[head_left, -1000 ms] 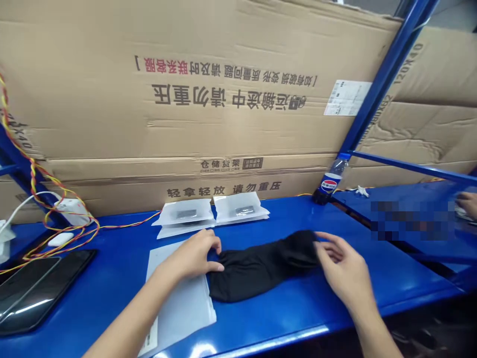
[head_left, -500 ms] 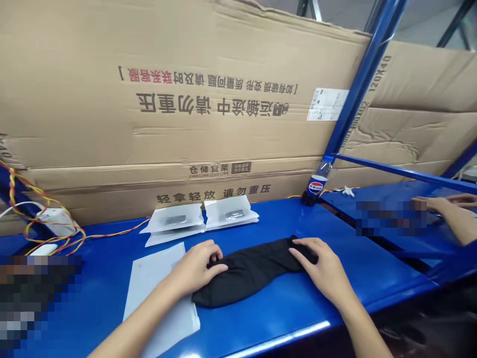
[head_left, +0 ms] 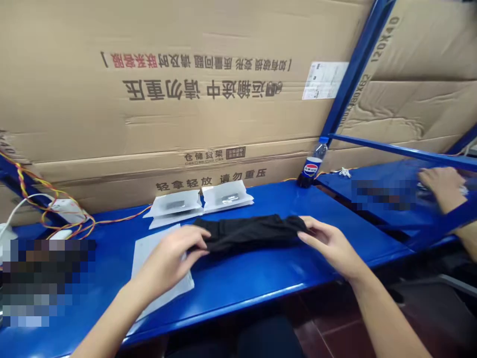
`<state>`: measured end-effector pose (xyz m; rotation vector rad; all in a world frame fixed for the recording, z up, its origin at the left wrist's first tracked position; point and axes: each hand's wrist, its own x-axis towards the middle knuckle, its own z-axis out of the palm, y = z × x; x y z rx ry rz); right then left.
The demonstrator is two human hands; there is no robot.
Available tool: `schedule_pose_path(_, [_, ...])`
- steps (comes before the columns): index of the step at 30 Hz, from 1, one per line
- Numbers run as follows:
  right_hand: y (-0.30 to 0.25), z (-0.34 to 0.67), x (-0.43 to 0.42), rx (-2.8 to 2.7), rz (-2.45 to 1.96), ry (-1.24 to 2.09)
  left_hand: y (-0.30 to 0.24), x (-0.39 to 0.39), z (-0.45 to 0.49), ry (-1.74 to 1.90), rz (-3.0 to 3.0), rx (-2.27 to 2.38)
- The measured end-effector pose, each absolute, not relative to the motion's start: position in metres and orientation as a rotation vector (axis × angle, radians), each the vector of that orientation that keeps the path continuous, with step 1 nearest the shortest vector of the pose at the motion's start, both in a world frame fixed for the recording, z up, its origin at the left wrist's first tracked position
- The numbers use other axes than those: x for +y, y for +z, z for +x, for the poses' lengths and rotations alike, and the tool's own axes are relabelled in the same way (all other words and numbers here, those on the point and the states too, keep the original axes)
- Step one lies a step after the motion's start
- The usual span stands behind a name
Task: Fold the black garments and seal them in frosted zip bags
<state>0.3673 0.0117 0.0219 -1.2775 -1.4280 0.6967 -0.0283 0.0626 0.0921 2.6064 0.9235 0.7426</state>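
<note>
Black cloth: long dark piece of fabric (head_left: 244, 232), kinda bunched and wrinkled, stretched sideways between the two hands above the near part of the blue table (head_left: 242, 273). Can't tell if its underside is touching the tabletop.
Left hand: this one (head_left: 177, 253) has thumb and fingers pinched on the cloth's left end, palm sitting over the flat white bag.
Right hand: same deal on the other end, this hand (head_left: 330, 243) has the tip of the fabric nipped between thumb and fingers.
White bag: flat, pale thing (head_left: 146, 247) lying on the table, partly hidden by the left hand and forearm.
Small packets: left one (head_left: 174, 205) and right one (head_left: 227, 195), side by side behind the cloth, each with a dark patch on top.
Pepsi bottle: standing upright (head_left: 311, 168) by the blue post, dark drink in the bottom.
Wires: messy red-and-yellow tangle (head_left: 87, 221) off to the left.
Cardboard: huge printed sheet (head_left: 208, 30) along the back.
Neighbour: somebody else's hand (head_left: 443, 184), blurry, over at far right.
</note>
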Motion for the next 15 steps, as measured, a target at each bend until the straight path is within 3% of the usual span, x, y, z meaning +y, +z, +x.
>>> schedule_pose_path(4, [0.006, 0.397, -0.04, -1.658, -1.437, 0.711, 0.081, -0.001, -0.024, 0.284, 2.662, 0.856])
schedule_pose_path(6, [0.002, 0.403, -0.05, -1.649, -1.481, 0.567, 0.079, -0.008, -0.017, 0.27, 2.622, 0.845])
schedule_pose_path(11, [0.015, 0.383, -0.015, -1.68, -1.501, 0.303, 0.077, 0.054, 0.013, 0.597, 2.694, 0.912])
schedule_pose_path(15, [0.015, 0.367, 0.025, -1.913, -1.428, 0.347, 0.058, 0.098, 0.027, 0.382, 2.861, 0.903])
